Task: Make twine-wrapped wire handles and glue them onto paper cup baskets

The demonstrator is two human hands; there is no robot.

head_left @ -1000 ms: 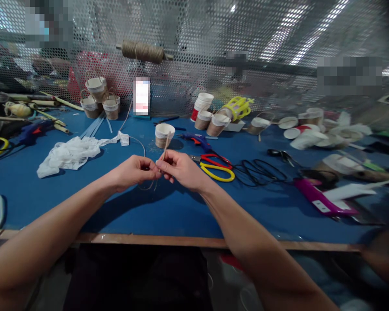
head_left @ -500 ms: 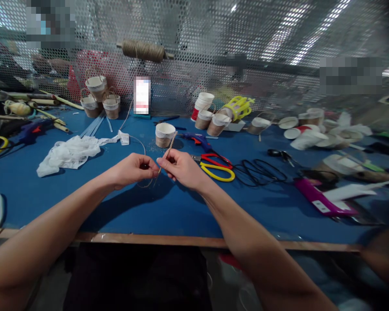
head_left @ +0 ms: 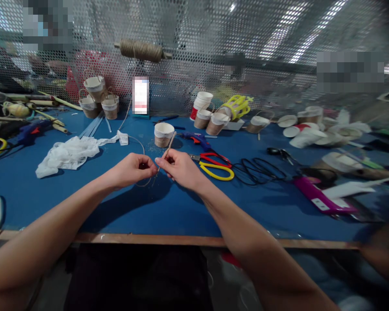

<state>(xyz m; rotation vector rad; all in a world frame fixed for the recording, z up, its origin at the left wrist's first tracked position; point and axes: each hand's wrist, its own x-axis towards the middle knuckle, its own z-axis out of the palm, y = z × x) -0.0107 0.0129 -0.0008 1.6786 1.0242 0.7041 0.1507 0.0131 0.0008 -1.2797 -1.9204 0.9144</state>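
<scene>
My left hand (head_left: 136, 167) pinches a thin strand of jute twine (head_left: 144, 147), which runs back across the table toward the spool. Close beside it, my right hand (head_left: 179, 166) has thumb and fingers pressed round a short doubled piece of the twine (head_left: 170, 142) that sticks up above the fingers. The fingertips of both hands nearly meet, and the twine between them is partly hidden. Just behind my right hand stands a paper cup (head_left: 164, 135) wrapped in brown burlap with a white rim. Red-and-yellow handled scissors (head_left: 216, 166) lie to the right.
A twine spool (head_left: 140, 50) hangs on the mesh panel. White lace (head_left: 68, 156) lies left. A blue glue gun (head_left: 194, 137), black cable (head_left: 259, 172) and purple box (head_left: 322, 196) lie right. Burlap cups with handles (head_left: 94, 88) are stacked behind, near a phone (head_left: 140, 96).
The view has shifted very slightly. Both hands keep the same hold on the twine, fingertips close together, with hardly any movement.
</scene>
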